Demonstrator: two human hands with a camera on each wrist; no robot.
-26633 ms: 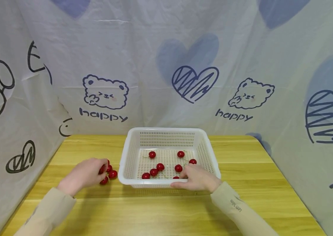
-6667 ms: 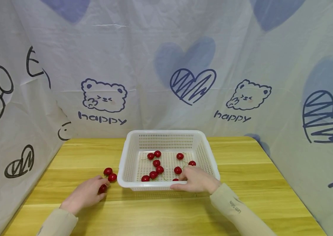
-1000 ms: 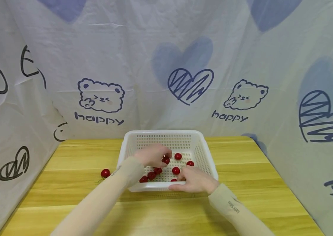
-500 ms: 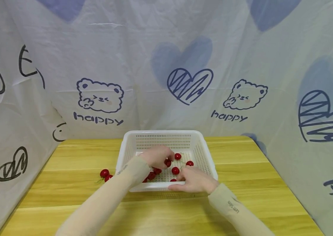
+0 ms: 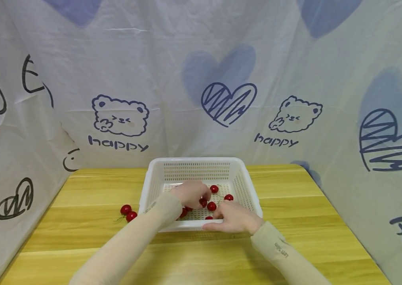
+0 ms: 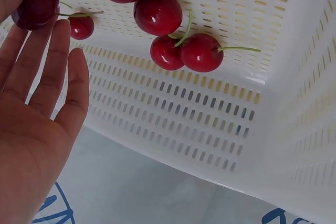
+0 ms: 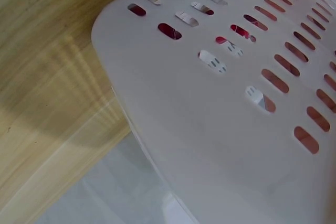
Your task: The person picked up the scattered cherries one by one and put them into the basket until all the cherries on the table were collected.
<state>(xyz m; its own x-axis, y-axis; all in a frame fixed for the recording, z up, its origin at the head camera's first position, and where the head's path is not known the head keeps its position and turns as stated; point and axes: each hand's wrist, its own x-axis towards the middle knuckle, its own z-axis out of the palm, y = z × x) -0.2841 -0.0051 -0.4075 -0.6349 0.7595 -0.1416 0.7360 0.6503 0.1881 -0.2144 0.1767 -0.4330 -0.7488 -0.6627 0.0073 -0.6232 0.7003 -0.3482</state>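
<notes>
In the head view my left hand point(image 5: 191, 193) is inside a white perforated plastic basket point(image 5: 197, 160). It pinches a red cherry point(image 6: 35, 6) between thumb and fingers, low over the basket floor, as the left wrist view shows close up. Several other cherries with green stems lie in the basket, among them a touching pair point(image 6: 201, 52); my left hand and sleeve hide some in the head view. My right hand point(image 5: 236, 217) grips the basket's front rim toward its right side, thumb outside and fingers inside. The right wrist view shows mainly the basket's outer wall point(image 7: 173, 93).
Two cherries point(image 5: 131, 216) lie on the wooden table point(image 5: 186, 257) left of the basket, near my left forearm. Behind the basket hangs a white cloth point(image 5: 172, 79) with blue hearts and bear drawings, and it also closes off both sides.
Since 26.6 s ago most cherries left of the basket have gone from the table. Over the last second my left hand lowered toward the front with its cherry. The right hand stays on the rim.
</notes>
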